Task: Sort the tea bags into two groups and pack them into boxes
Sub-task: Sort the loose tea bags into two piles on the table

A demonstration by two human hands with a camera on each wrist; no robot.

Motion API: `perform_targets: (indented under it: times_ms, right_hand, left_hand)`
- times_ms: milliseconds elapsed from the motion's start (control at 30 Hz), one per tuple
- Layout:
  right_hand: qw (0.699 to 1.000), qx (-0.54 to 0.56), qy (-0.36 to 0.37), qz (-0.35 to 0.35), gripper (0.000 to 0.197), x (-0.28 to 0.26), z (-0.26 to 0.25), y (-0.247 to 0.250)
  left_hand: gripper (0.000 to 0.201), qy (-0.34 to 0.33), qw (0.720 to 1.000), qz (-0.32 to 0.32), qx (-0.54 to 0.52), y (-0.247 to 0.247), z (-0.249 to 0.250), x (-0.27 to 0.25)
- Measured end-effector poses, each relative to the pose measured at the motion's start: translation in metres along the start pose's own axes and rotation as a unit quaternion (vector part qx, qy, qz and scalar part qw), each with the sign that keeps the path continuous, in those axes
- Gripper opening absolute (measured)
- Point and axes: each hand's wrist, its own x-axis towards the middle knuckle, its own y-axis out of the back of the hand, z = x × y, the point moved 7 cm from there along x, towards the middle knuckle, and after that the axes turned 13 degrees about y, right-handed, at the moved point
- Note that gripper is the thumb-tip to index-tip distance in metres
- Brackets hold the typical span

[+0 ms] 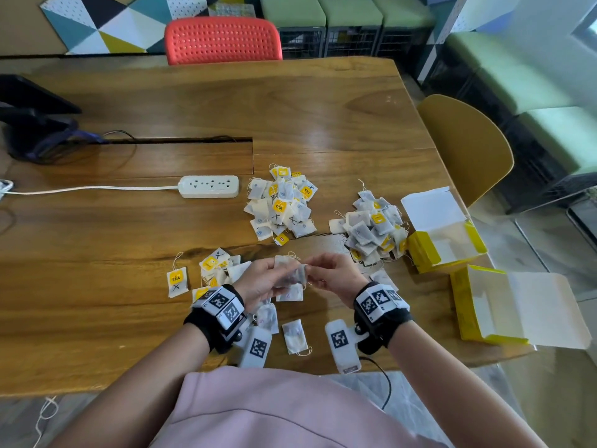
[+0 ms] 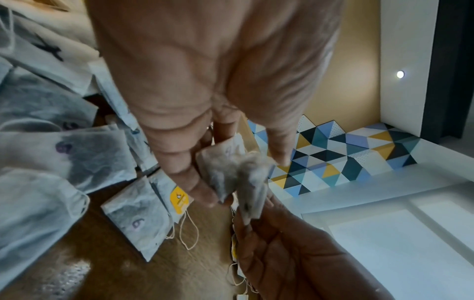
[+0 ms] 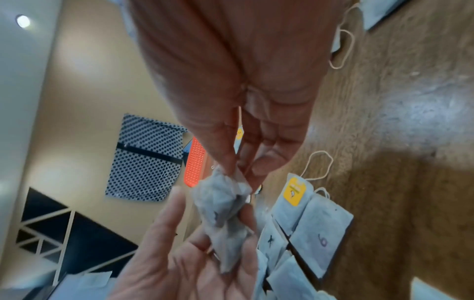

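Now, held bag: a crumpled tea bag [image 1: 292,273] above the near table [image 1: 97,302] edge — between both hands.
Left hand [image 1: 258,281]: fingers curled, pinching the bag.
Right hand [image 1: 332,274]: thumb and fingers pinching its other end.
Piles: one far pile [image 1: 281,205], one right pile [image 1: 374,231], one left pile [image 1: 216,270].
Boxes: two yellow boxes [image 1: 442,231] open at right — near one [image 1: 513,305] closest.
Beyond: power strip [image 1: 209,186], far left.
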Motion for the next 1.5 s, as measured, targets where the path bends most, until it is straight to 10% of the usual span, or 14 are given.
perform_targets:
  times_ms: [500,733,867,1067,1367,1500]
  right_hand:
    - [0.992,0.099,-0.068,-0.039,0.029,0.002,0.02,-0.022]
    - [0.974,0.106,-0.008,0.198,0.018,0.03,-0.016,0.063]
    - [0.971,0.088,-0.022,0.222,0.024,0.033,-0.024,0.1]
    - [0.981,-0.009,-0.066,0.181,0.026,0.017,0.019,0.083]
    - [0.971,-0.221,-0.086,0.018,0.009,0.013,0.056,0.033]
    - [0.97,-0.228,-0.087,0.01,0.009,0.014,0.055,0.033]
  left_hand:
    - [0.017,-0.055,0.995,0.064,0.049,0.009,0.01,0.002]
    - [0.022,-0.071,0.977,0.128,0.153,0.033,0.004,0.009]
    - [0.016,-0.08,0.964,0.171,0.188,0.051,-0.003,0.014]
    - [0.026,-0.16,0.874,0.243,0.389,0.05,-0.001,0.025]
    - [0.066,-0.199,0.712,0.184,0.648,-0.003,0.01,0.046]
    - [0.044,-0.167,0.75,0.125,0.628,-0.007,0.015,0.056]
